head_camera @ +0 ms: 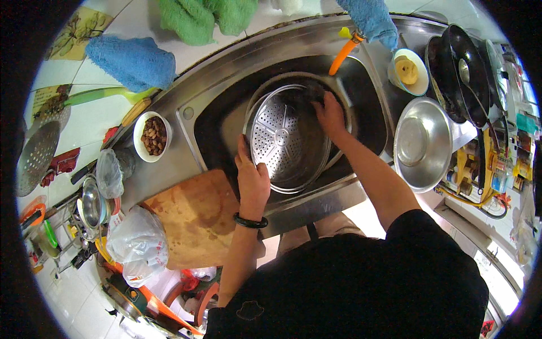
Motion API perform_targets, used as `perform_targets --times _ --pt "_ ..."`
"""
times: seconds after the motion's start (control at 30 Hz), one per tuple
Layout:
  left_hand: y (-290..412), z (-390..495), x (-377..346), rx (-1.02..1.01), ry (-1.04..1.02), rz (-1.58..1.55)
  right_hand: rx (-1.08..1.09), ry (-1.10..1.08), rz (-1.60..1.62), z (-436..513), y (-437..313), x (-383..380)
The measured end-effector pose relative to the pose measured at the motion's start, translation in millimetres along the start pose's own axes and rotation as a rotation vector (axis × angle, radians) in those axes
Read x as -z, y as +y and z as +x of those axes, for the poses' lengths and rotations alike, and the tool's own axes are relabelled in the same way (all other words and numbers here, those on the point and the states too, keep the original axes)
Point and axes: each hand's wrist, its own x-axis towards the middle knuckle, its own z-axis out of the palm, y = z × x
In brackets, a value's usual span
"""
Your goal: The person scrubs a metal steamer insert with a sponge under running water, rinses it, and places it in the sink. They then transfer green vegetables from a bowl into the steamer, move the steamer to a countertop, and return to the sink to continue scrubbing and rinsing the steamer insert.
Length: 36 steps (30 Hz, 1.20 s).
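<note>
A round metal steamer tray with many small holes [275,140] is tilted in the sink [226,123], over a larger round metal pan. My left hand [253,178] grips its near left rim, thumb over the edge and fingers along the outside. On the wrist is a dark bangle [250,220]. My right hand [330,114] is at the far right side of the tray, its fingertips at a dark, blurred thing that looks like a scrubber [312,90]. The orange hose of the tap [342,55] ends above the far right part of the sink.
Left of the sink are a bowl of brown nuts or dried fruit [153,136], a wooden cutting board [194,216] and a plastic bag [137,241]. To the right stand a metal basin [423,144], a bowl with pale food [407,72] and dark pans [465,76]. Cloths lie behind.
</note>
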Motion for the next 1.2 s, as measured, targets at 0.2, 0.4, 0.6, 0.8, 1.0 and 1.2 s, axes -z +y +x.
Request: perform_targets --times 0.2,0.4,0.6,0.8,1.0,1.2 --pt "23 1 2 0.088 -0.061 0.075 -0.153 0.099 0.042 -1 -6 14" --pt "30 7 2 0.125 -0.129 0.118 -0.316 0.358 0.124 7 10 22" --pt "6 8 9 0.127 -0.065 0.132 -0.164 0.059 -0.104 21 7 58" --pt "6 8 10 0.124 -0.057 0.136 -0.088 -0.419 -0.162 -14 -11 58" --pt "-4 8 13 0.025 -0.069 0.147 -0.139 -0.386 -0.142 6 -20 42" --pt "-3 17 12 0.0 -0.12 0.132 -0.198 -0.563 -0.213 32 22 15"
